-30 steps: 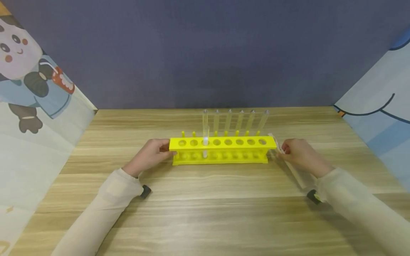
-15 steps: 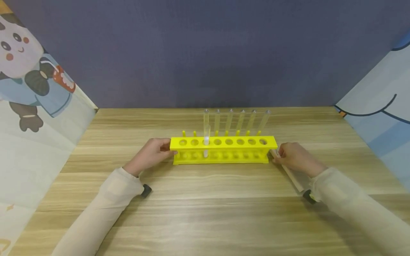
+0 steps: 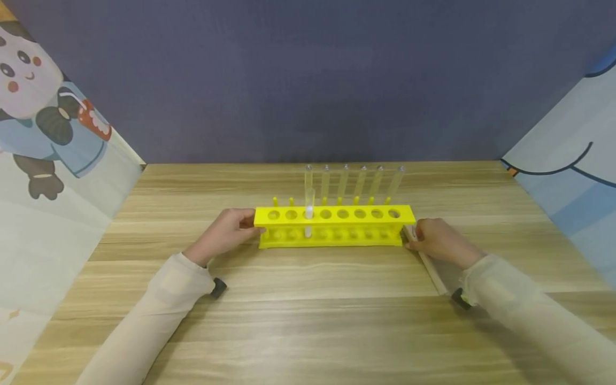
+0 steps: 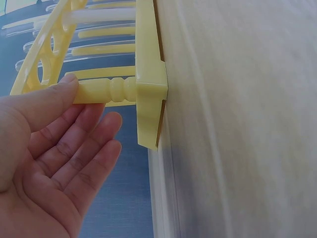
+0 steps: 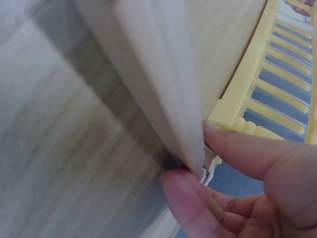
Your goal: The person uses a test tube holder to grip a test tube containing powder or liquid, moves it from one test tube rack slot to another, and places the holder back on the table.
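A yellow test tube rack (image 3: 332, 216) stands on the table. In its third hole from the left sits a test tube (image 3: 309, 208) with white contents. Several clear test tubes (image 3: 344, 182) stand upside down on the rear pegs. At the rack's left end, my left hand (image 3: 225, 234) pinches the end post (image 4: 94, 91) between thumb and fingers. My right hand (image 3: 443, 241), by the right end, pinches a long, narrow, pale strip (image 3: 433, 272) between thumb and index finger. The strip (image 5: 163, 74) looks blurred up close; its kind is unclear.
The wood-grain table (image 3: 317, 321) meets a dark blue panel (image 3: 317, 80) at the back. Printed cloth walls (image 3: 43, 224) flank both sides. Two bare yellow pegs (image 3: 291, 201) show at the rack's left rear.
My right hand has moved left and slightly nearer, bringing the pale strip up beside the rack's right end. The left hand and the rack look unmoved.
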The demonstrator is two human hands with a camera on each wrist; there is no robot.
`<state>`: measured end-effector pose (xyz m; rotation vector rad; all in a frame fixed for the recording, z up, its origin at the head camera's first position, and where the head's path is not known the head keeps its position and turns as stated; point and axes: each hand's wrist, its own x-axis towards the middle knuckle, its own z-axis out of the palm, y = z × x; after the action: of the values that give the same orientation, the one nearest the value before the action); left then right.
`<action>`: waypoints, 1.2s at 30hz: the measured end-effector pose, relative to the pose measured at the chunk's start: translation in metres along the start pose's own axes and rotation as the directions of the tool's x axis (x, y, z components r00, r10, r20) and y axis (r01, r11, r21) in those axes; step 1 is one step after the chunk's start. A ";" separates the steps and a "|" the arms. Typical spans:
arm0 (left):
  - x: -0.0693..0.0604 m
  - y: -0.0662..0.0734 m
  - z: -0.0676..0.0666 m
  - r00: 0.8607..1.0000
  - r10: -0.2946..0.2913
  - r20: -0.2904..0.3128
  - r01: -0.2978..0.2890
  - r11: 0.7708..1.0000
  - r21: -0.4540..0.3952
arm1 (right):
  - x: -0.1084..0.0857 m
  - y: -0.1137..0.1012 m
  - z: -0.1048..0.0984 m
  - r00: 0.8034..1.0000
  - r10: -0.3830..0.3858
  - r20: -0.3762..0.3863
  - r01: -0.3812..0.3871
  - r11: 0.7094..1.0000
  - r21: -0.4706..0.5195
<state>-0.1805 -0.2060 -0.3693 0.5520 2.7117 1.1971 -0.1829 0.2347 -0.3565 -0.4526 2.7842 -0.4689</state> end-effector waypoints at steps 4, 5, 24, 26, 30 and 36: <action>-0.001 0.001 0.000 1.000 -0.008 0.003 0.008 1.000 0.000 | 0.001 0.000 0.003 1.000 0.005 -0.005 -0.005 1.000 0.002; -0.001 0.001 0.000 1.000 -0.010 0.005 0.010 1.000 -0.002 | 0.001 0.000 0.003 1.000 0.006 -0.007 -0.006 1.000 0.002; 0.000 0.000 -0.001 1.000 -0.009 0.012 0.010 1.000 -0.018 | -0.002 0.001 0.001 0.999 0.041 -0.003 -0.041 0.999 -0.013; 0.000 -0.001 -0.001 1.000 -0.003 0.013 0.004 1.000 -0.009 | -0.005 0.002 -0.002 0.999 0.047 -0.018 -0.047 0.999 -0.005; -0.001 -0.004 -0.005 1.000 0.023 0.013 -0.024 0.997 0.075 | -0.010 0.008 -0.007 0.995 0.067 -0.077 -0.067 0.998 0.000; -0.006 -0.009 -0.018 0.996 0.082 -0.044 -0.070 0.971 0.229 | -0.012 0.020 -0.008 0.976 0.042 -0.212 -0.042 0.999 0.003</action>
<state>-0.1822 -0.2261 -0.3643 0.6657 2.9189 0.9340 -0.1794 0.2590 -0.3538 -0.3615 2.9922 -0.5348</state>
